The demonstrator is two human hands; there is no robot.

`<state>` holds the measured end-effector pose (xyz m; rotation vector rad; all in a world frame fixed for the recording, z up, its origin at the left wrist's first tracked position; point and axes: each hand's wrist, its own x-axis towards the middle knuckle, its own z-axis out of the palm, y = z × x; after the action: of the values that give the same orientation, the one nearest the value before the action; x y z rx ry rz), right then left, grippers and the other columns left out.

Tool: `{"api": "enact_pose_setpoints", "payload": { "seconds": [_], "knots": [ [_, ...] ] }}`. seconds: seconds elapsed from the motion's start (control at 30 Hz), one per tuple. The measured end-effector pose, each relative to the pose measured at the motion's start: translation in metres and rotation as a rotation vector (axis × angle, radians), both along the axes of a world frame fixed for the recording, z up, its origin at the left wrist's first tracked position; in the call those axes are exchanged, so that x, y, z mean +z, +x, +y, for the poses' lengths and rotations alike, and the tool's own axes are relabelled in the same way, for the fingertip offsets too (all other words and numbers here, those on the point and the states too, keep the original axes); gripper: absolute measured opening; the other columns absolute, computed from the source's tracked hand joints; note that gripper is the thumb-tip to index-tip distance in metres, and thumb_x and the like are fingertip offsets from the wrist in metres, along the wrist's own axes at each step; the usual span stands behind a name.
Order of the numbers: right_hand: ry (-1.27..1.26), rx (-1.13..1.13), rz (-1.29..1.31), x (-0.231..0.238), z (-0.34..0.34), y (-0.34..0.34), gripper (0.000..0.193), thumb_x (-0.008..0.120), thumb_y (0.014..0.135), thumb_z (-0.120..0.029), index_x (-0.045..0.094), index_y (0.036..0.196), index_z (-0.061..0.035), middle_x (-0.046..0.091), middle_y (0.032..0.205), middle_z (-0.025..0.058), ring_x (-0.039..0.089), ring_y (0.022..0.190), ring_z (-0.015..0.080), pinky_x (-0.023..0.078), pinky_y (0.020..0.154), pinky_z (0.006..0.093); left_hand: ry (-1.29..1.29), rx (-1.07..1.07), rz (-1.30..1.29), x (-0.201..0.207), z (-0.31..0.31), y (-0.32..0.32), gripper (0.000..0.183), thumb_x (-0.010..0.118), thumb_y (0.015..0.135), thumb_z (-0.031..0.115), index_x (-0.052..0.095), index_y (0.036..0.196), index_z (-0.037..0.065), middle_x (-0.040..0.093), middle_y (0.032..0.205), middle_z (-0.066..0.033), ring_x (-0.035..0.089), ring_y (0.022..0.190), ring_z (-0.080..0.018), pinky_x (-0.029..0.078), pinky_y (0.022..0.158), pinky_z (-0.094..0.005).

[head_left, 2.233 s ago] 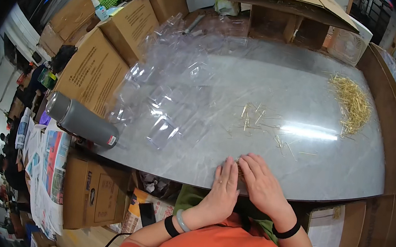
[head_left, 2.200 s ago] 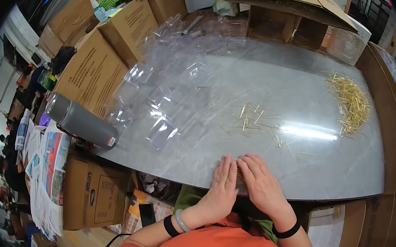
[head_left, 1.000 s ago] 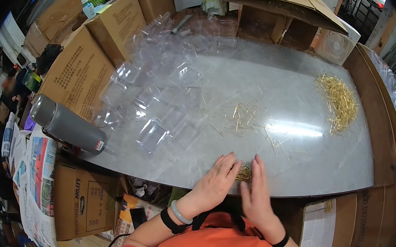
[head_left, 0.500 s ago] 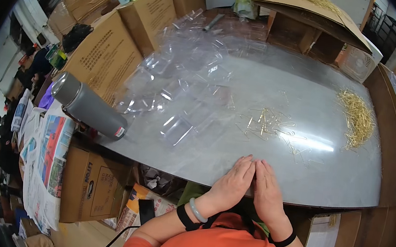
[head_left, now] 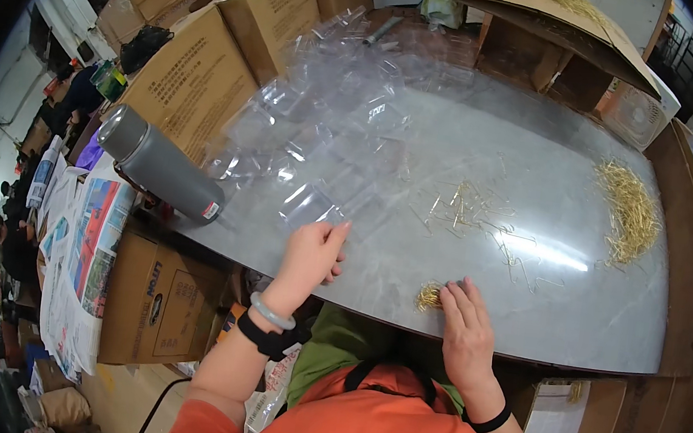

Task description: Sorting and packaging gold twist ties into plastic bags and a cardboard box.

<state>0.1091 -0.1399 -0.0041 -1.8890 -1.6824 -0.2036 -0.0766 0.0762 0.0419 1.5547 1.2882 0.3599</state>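
Observation:
My left hand (head_left: 312, 257) is over the table's near part, its fingers curled and thumb and forefinger close together. Its fingertips are at the near right edge of a clear plastic box (head_left: 310, 204); what they hold, if anything, I cannot make out. Flat on the grey tabletop near its front edge lies my right hand (head_left: 469, 329), fingers stretched out. Beside its fingertips, touching them, is a small bunch of gold wire hooks (head_left: 429, 296). Farther off, loose gold wire hooks (head_left: 460, 206) are scattered, and a larger pile of them (head_left: 627, 216) sits at the right.
Several clear plastic boxes (head_left: 325, 103) heap up at the back left. A grey bottle (head_left: 165, 170) leans by the left edge, near cardboard boxes (head_left: 193, 84). A cardboard wall (head_left: 689, 247) borders the right side; a cardboard shelf (head_left: 514, 56) stands behind.
My hands, earlier pressed together at the table edge, have parted. The left has moved left to the plastic box; the right stays near the edge, and the bunch of hooks now shows beside it.

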Motion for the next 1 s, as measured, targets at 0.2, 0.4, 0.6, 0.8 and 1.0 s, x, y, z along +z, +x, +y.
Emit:
{"api": "enact_pose_setpoints", "payload": {
  "seconds": [0.2,0.4,0.6,0.8,1.0],
  "knots": [
    [0.009,0.019,0.032,0.004,-0.002,0.000,0.039,0.059,0.083,0.005,0.065,0.121,0.0023,0.066,0.124,0.0161,0.059,0.124,0.0378,0.049,0.106,0.0461,-0.003,-0.003,-0.130,-0.005,0.002,0.007,0.030,0.063,0.099,0.023,0.064,0.092,-0.006,0.067,0.081,-0.0108,0.068,0.062,-0.0154,0.055,0.052,-0.0270],
    [0.006,0.011,0.031,0.001,-0.003,0.002,0.038,0.059,0.082,0.005,0.065,0.120,0.0020,0.066,0.124,0.0160,0.061,0.122,0.0368,0.050,0.105,0.0454,-0.251,0.023,-0.498,-0.003,-0.067,-0.032,0.018,0.059,0.101,0.013,0.062,0.095,-0.004,0.067,0.109,-0.0176,0.070,0.101,-0.0248,0.062,0.077,-0.0340],
    [0.021,0.003,-0.023,-0.001,0.000,-0.004,0.038,0.060,0.082,0.005,0.065,0.120,0.0024,0.066,0.123,0.0162,0.062,0.120,0.0360,0.051,0.103,0.0461,-0.787,-0.242,-0.410,-0.050,-0.116,-0.072,0.014,0.056,0.103,0.010,0.059,0.099,-0.003,0.063,0.118,-0.0203,0.068,0.110,-0.0293,0.062,0.089,-0.0386],
    [0.011,0.066,-0.038,-0.001,0.002,-0.017,0.038,0.062,0.082,0.001,0.065,0.120,0.0035,0.066,0.124,0.0169,0.061,0.120,0.0368,0.051,0.103,0.0464,-0.791,-0.187,-0.565,-0.069,-0.117,-0.044,0.005,0.058,0.101,0.004,0.056,0.101,-0.001,0.063,0.115,-0.0180,0.068,0.109,-0.0285,0.060,0.092,-0.0396],
    [-0.051,0.255,-0.027,0.002,-0.030,-0.043,0.038,0.063,0.083,-0.005,0.066,0.120,0.0035,0.066,0.123,0.0171,0.058,0.125,0.0371,0.050,0.105,0.0477,-0.807,-0.163,-0.715,-0.079,-0.125,-0.046,0.004,0.058,0.100,0.002,0.054,0.102,0.000,0.064,0.110,-0.0131,0.068,0.107,-0.0239,0.060,0.091,-0.0389]
  ]
}}
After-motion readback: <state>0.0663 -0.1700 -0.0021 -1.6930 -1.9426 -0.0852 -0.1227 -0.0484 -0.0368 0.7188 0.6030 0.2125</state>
